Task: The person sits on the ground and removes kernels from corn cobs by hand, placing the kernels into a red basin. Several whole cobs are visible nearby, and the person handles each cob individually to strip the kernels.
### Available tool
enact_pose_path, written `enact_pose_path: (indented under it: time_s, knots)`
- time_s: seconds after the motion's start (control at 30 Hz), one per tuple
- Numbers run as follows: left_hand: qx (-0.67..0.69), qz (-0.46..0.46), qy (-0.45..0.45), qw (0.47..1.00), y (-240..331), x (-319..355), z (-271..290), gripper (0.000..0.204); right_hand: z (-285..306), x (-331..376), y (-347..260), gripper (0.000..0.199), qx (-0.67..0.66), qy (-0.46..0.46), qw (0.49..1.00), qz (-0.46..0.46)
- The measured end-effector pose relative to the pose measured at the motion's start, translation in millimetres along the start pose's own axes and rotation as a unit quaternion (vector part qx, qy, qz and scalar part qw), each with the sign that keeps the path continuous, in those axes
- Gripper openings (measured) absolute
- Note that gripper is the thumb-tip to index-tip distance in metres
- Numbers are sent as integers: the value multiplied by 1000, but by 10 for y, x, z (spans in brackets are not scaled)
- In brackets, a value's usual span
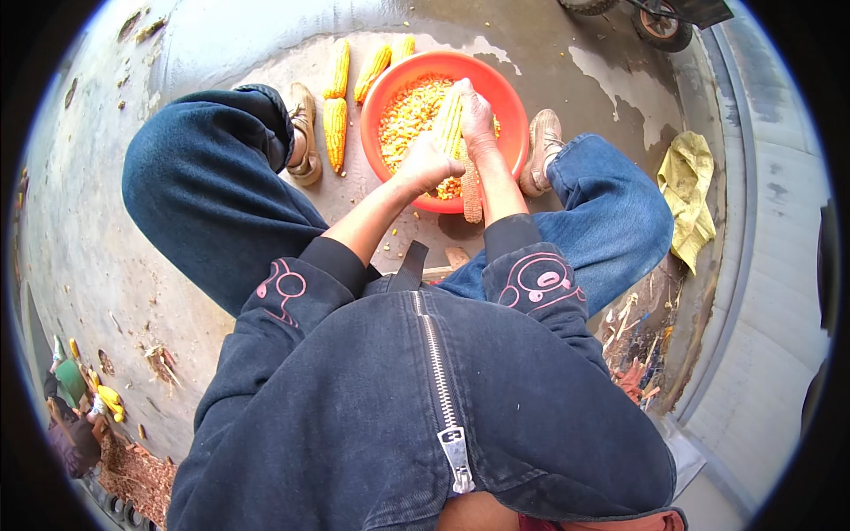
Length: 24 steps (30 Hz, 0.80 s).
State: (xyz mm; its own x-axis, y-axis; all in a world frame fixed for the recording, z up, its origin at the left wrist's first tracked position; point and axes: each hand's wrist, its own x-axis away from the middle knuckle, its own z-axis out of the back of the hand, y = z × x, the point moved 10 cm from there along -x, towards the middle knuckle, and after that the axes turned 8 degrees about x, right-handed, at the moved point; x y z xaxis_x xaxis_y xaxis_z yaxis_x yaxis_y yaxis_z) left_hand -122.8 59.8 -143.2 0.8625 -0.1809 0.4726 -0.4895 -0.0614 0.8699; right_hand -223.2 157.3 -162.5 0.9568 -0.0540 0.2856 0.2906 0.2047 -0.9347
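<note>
I see both hands, left hand (pixel 425 164) and right hand (pixel 476 115), grasping one corn cob (pixel 450 119) over the orange basin (pixel 509 106). Basin holds a layer of loose kernels (pixel 407 115); four whole cobs (pixel 335 128) wait on the floor at far left.

Dark blue denim jacket (pixel 425 416) w/ silver front zip (pixel 440 389), pink line drawings on pushed-up sleeves, black cuffs underneath; baggy blue jeans (pixel 204 195); worn tan shoes (pixel 305 133).
</note>
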Motion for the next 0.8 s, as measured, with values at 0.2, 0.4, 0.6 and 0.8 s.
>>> enact_pose_path:
  time_s: [0.2, 0.4, 0.6, 0.8]
  knots:
    - [61, 15, -3, 998, -7, 65, -12, 25, 46, 22, -138, 46, 122, 23, 991, 56]
    - [90, 24, -5, 996, 20, 55, -8, 20, -73, -29, 104, 50, -49, -11, 999, 10]
    - [81, 61, -16, 995, -78, 73, 5, 18, -238, -111, 453, 63, 69, -87, 994, 3]
    - [129, 64, -60, 988, -109, 108, 3, 13, -145, 37, 72, 57, 242, -46, 966, 76]
